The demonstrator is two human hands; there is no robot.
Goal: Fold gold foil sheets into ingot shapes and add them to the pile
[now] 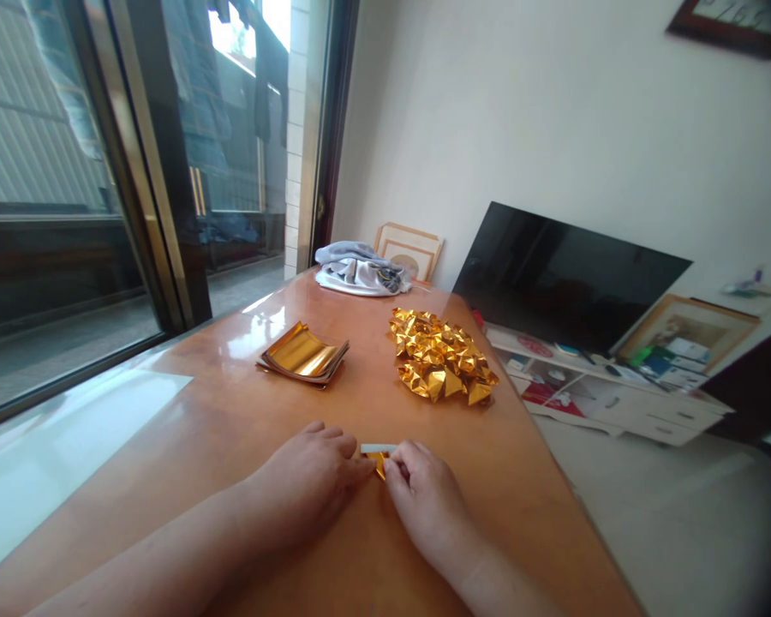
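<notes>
A small piece of gold foil paper (379,464), partly folded with a pale strip along its far edge, lies on the table between my hands. My left hand (318,471) rests on the wood, its fingers closed at the paper's left side. From the right, my right hand (424,480) pinches the paper between thumb and curled fingers. Much of the paper is hidden under the fingertips. Beyond my left hand sits a curled stack of gold foil sheets (303,353). Farther to the right is a heap of folded gold foil pieces (442,356), pointed and shiny.
A bundle of grey cloth (360,267) lies at the table's far end, near a framed picture (411,248). The wooden table's (540,506) right edge runs beside my right arm. A television (565,278) stands on a white cabinet (642,416). A glass sliding door (57,214) is at left.
</notes>
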